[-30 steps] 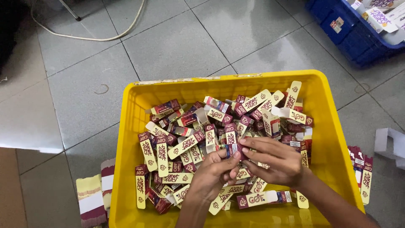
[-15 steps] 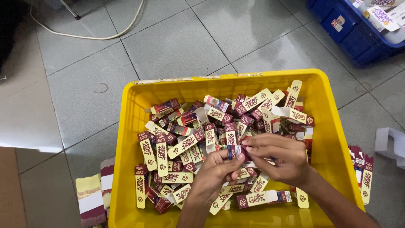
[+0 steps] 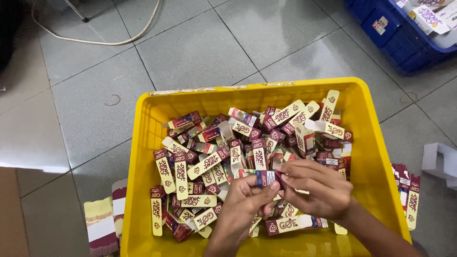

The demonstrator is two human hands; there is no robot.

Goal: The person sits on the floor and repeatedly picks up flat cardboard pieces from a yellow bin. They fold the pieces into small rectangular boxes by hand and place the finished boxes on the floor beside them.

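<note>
A small maroon and cream carton [image 3: 264, 178] is pinched between both hands, just below the middle of the frame. The left hand [image 3: 243, 209] is closed on it from below, with the thumb pressed against the carton's near side. The right hand [image 3: 315, 189] is curled over it from the right, its fingertips [image 3: 281, 167] meeting the carton's upper edge. The carton is held just above a heap of like cartons [image 3: 228, 157], which lie jumbled and at all angles, some folded up, some with flaps open.

The heap is contained in a yellow plastic crate [image 3: 143, 143], which fills the lower middle of the frame and is set on a grey tiled floor [image 3: 200, 52]. Flat, unfolded cartons [image 3: 102, 223] are stacked at the lower left, just beside the crate's outer wall, and another stack of flat blanks [image 3: 407, 190] is seen at the lower right edge. A white cardboard piece [image 3: 440, 159] lies at the far right. A blue crate [image 3: 395, 33] is seen in the upper right corner, and a pale cable [image 3: 119, 40] is looped across the floor in the upper left.
</note>
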